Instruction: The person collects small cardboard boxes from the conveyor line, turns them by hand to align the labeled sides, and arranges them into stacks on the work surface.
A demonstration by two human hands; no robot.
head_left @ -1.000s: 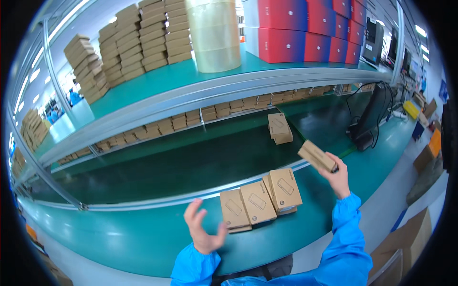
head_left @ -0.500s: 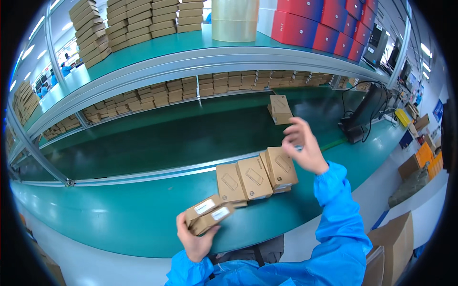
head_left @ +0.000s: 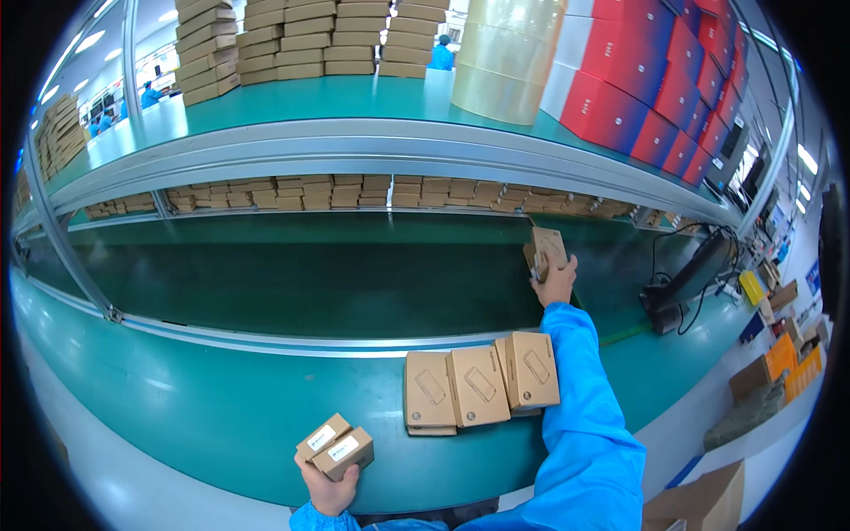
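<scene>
Left grip (head_left: 328, 491) holds two labelled cartons (head_left: 356, 455) by the edge of the green surface (head_left: 221, 389). Right grip (head_left: 555, 280) touches brown carton (head_left: 550, 240) on dark belt (head_left: 354, 283); closure can't be told. Apparently a pick-up; lifting calls for a firm pinch.

Two hands (head_left: 329, 492), two left-held boxes (head_left: 344, 451)

I see matt brown cardboard on the two small oblong boxes (head_left: 361, 458) in the left hand (head_left: 328, 492), their white paper labels (head_left: 343, 447) smooth. The crinkled blue cloth sleeve (head_left: 584, 416) behind the right hand (head_left: 556, 283) has a sheen. Left of the left hand, the smooth green tabletop (head_left: 177, 380) shines; beyond both, I make out a satin grey metal beam (head_left: 354, 149).
</scene>
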